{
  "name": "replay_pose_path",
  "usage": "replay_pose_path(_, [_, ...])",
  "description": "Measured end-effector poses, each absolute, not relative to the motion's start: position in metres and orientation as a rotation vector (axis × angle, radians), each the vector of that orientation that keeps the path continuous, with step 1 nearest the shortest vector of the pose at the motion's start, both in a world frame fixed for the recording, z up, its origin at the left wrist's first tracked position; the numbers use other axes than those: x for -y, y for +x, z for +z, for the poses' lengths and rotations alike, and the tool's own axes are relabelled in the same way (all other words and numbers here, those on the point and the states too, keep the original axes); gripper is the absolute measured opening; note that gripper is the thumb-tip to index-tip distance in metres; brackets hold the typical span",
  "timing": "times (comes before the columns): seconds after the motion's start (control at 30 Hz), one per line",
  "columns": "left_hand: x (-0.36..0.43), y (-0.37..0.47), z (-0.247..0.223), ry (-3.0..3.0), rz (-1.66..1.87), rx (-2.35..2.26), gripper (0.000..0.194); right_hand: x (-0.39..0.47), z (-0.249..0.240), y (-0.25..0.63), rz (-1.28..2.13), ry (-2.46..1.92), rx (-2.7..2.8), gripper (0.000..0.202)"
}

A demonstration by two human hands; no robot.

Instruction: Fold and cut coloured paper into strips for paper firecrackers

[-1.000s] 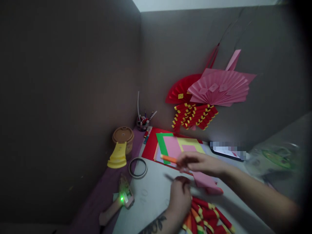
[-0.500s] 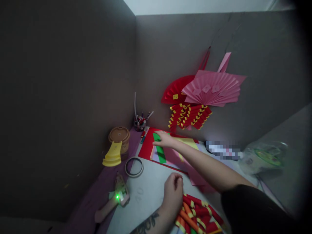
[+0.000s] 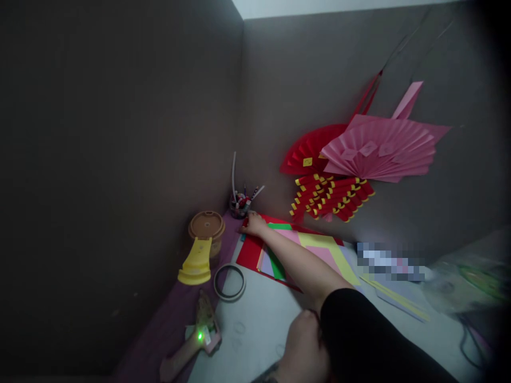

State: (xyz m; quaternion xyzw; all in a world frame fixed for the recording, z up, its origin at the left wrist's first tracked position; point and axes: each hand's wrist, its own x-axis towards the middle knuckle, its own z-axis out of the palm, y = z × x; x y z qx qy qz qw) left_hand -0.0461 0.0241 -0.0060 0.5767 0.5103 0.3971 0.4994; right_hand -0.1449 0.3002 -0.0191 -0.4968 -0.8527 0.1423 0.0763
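My right hand (image 3: 254, 224) reaches to the far left corner of the table, over the markers beside the pen cup (image 3: 239, 206). Its fingers are bent down and closed; what they hold is too small to make out. The forearm crosses a stack of coloured paper (image 3: 285, 234) on a red sheet (image 3: 248, 250). Near the bottom edge, my left hand (image 3: 305, 340) is curled in a loose fist beneath the right sleeve, and its fingertips are hidden.
A roll of tape (image 3: 230, 282), a glue gun (image 3: 207, 327) with a green light, a yellow holder (image 3: 195, 260) and a brown-lidded container (image 3: 206, 226) stand left. Paper fans (image 3: 383, 149) and red firecracker shapes (image 3: 331, 197) hang on the wall. A plastic bag (image 3: 463, 282) lies right.
My right hand has moved off the green paper to the markers, and its fingers have closed. The view has shifted, and the sleeve now covers the red and orange rolls.
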Motion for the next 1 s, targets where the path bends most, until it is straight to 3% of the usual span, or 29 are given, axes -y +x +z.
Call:
replay_pose_path(0.43, [-0.024, -0.042, -0.023, 1.652, 0.978, -1.396, 0.02, -0.3, -0.006, -0.131, 0.654, -1.377, 2.32, 0.06])
replay_pose_path(0.73, [-0.021, -0.044, -0.018, 1.603, 1.008, -1.322, 0.022, -0.275, 0.014, -0.103, 0.847, -1.325, 2.053, 0.073])
replay_pose_path(0.9, [-0.021, -0.044, -0.02, 1.57, 1.065, -1.283, 0.021, -0.239, 0.064, -0.049, 0.745, -1.1, 1.908, 0.082])
replay_pose_path(1.0, [-0.028, -0.043, -0.027, 1.444, 1.161, -1.291, 0.02, -0.198, 0.095, 0.012, 1.044, -1.028, 1.919, 0.084])
